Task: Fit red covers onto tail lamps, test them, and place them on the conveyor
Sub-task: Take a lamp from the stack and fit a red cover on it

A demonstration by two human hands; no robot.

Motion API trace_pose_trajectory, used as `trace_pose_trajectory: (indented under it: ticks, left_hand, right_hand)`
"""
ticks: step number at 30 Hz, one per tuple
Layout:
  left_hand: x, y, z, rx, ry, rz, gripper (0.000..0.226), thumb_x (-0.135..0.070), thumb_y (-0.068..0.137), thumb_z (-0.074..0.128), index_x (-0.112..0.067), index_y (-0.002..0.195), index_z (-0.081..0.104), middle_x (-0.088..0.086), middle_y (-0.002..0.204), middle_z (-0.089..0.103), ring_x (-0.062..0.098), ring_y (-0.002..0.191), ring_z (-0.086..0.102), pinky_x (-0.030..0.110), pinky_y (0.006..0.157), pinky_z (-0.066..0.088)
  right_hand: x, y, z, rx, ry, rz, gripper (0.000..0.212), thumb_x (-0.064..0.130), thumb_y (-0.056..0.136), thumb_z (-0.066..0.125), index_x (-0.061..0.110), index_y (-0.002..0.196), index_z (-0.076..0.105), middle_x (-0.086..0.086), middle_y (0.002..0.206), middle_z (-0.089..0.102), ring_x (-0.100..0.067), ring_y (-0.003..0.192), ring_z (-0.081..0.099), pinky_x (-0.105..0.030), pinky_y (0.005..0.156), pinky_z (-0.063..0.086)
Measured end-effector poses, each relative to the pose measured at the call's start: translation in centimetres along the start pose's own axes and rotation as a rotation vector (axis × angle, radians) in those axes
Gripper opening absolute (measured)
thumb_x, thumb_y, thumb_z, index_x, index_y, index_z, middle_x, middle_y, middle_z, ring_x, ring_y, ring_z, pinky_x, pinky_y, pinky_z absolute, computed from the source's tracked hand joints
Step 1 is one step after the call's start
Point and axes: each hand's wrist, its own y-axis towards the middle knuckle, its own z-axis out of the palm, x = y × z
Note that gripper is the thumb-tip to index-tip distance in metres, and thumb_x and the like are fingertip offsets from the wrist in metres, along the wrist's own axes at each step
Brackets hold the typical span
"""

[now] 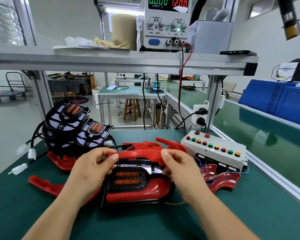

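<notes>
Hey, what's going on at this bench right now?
A person's left hand and right hand pinch the top edge of a red cover, fitting it over a tail lamp on the bench. More bare lamps are stacked at left, the button box waits at right, and the supply shows zero current.

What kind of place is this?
Probably a factory assembly station: bench power supply overhead, push-button test box beside the red cover, green conveyor along the right.

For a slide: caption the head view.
The left hand and right hand grip a red cover seated over a tail lamp.
</notes>
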Motion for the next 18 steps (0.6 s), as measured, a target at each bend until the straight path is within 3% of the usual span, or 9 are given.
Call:
trace_pose_trajectory:
  ticks: [2, 5, 7, 10, 15, 18]
  left_hand:
    - [0.6, 0.3, -0.3, -0.008, 0.141, 0.052, 0.009, -0.021, 0.088, 0.069, -0.029, 0.087, 0.072, -0.010, 0.080, 0.074, 0.003, 0.074, 0.066, 0.015, 0.070, 0.049]
    - [1.2, 0.4, -0.4, -0.013, 0.242, 0.087, 0.014, -0.026, 0.085, 0.073, -0.039, 0.083, 0.071, -0.014, 0.083, 0.071, -0.007, 0.080, 0.062, 0.010, 0.071, 0.040]
    - [1.5, 0.5, -0.3, -0.024, 0.287, 0.116, 0.017, -0.026, 0.085, 0.073, -0.042, 0.084, 0.069, -0.012, 0.093, 0.065, -0.010, 0.085, 0.058, 0.010, 0.074, 0.038]
    - [1.9, 0.8, -0.3, 0.000, 0.306, 0.112, 0.016, -0.027, 0.086, 0.072, -0.043, 0.086, 0.069, -0.011, 0.097, 0.065, -0.001, 0.090, 0.060, 0.014, 0.075, 0.041]
    - [1.8, 0.6, -0.1, -0.006, 0.325, 0.129, 0.021, -0.028, 0.087, 0.071, -0.048, 0.083, 0.067, -0.011, 0.078, 0.069, -0.013, 0.086, 0.057, 0.002, 0.067, 0.037]
    - [1.6, 0.6, 0.1, 0.004, 0.355, 0.160, 0.025, -0.027, 0.087, 0.071, -0.050, 0.082, 0.064, -0.015, 0.080, 0.067, -0.013, 0.087, 0.056, 0.000, 0.067, 0.036]
  right_hand:
    - [-0.7, 0.3, -0.3, -0.022, -0.284, -0.096, 0.018, 0.037, 0.093, 0.060, 0.027, 0.088, 0.073, 0.018, 0.079, 0.071, 0.009, 0.069, 0.061, -0.013, 0.068, 0.045]
    - [-1.2, 0.6, -0.5, -0.019, -0.515, -0.136, 0.026, 0.044, 0.095, 0.054, 0.027, 0.101, 0.073, 0.018, 0.096, 0.070, 0.001, 0.095, 0.062, -0.024, 0.085, 0.047]
    - [-1.5, 0.7, -0.5, -0.014, -0.591, -0.142, 0.027, 0.047, 0.096, 0.051, 0.029, 0.101, 0.071, 0.021, 0.096, 0.067, 0.000, 0.095, 0.060, -0.021, 0.081, 0.044]
    - [-1.7, 0.8, -0.6, 0.003, -0.679, -0.130, 0.031, 0.049, 0.097, 0.046, 0.030, 0.108, 0.068, 0.015, 0.104, 0.065, -0.005, 0.099, 0.058, -0.023, 0.081, 0.042]
    - [-1.7, 0.6, -0.5, 0.003, -0.773, -0.145, 0.026, 0.044, 0.097, 0.050, 0.031, 0.109, 0.068, 0.004, 0.109, 0.057, -0.003, 0.093, 0.048, -0.017, 0.080, 0.031]
    - [-1.6, 0.4, -0.4, -0.003, -0.775, -0.159, 0.028, 0.044, 0.095, 0.053, 0.029, 0.116, 0.066, 0.004, 0.111, 0.056, -0.005, 0.095, 0.049, -0.017, 0.083, 0.032]
